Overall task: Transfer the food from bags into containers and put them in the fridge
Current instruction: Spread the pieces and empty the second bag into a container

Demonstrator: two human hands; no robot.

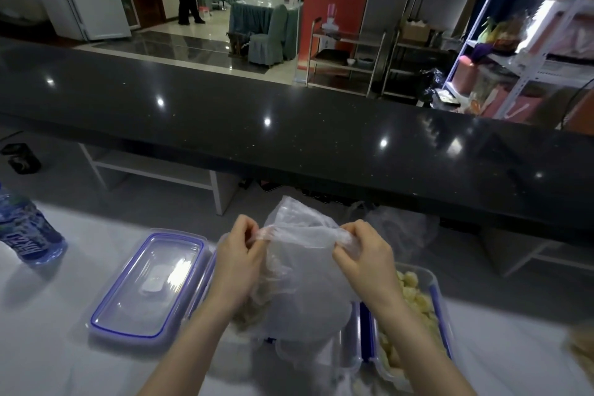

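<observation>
Your left hand (pixel 239 254) and right hand (pixel 366 254) each pinch the plastic bag (pixel 302 273) mouth — stretched apart, likely to empty it over the container (pixel 350 360) below.

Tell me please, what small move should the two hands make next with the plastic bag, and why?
Probably pull the bag's mouth apart: the left hand and right hand each pinch the top edge of the plastic bag, which looks closed, with food inside.

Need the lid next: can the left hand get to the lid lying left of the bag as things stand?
Probably yes, once freed: the left hand pinches the bag mouth, as does the right hand. The lid lies uncovered just beside it, nothing between.
</observation>
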